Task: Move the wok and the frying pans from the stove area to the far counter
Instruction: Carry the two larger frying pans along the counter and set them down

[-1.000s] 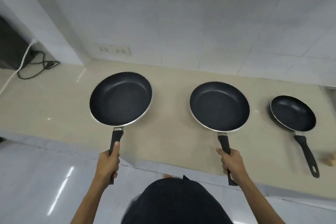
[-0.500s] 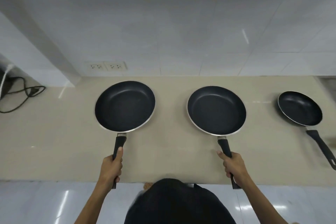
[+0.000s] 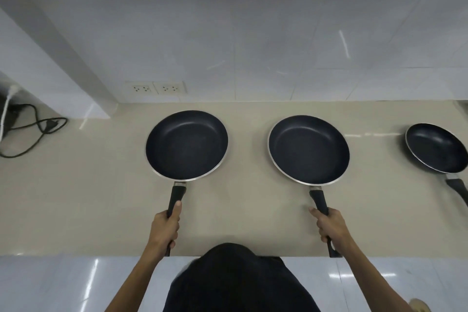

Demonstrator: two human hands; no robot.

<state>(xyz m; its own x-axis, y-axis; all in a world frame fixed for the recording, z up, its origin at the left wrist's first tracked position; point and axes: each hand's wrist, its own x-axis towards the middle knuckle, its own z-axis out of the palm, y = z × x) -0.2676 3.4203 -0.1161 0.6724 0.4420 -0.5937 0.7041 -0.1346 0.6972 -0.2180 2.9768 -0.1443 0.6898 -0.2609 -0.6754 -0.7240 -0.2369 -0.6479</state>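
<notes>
Fingers (image 3: 174,208) of left hand (image 3: 163,229) and right hand (image 3: 331,227) wrapped on handles; left pan (image 3: 187,145), right pan (image 3: 309,149): rigid, front-heavy, grip nr. bowl.

We see even, soft, bright light; streaks of glare lie on the wall tiles (image 3: 344,43) and glossy floor (image 3: 63,284). Faint shadows sit under the pans on the worktop (image 3: 76,197). Wide-angle bending curves the edges; focus is sharp.

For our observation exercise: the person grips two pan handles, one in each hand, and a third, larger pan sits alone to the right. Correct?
Not quite. The third pan is smaller, not larger, as the head view shows. The left hand and right hand each do grip a handle, of the left pan and the middle pan.
</notes>
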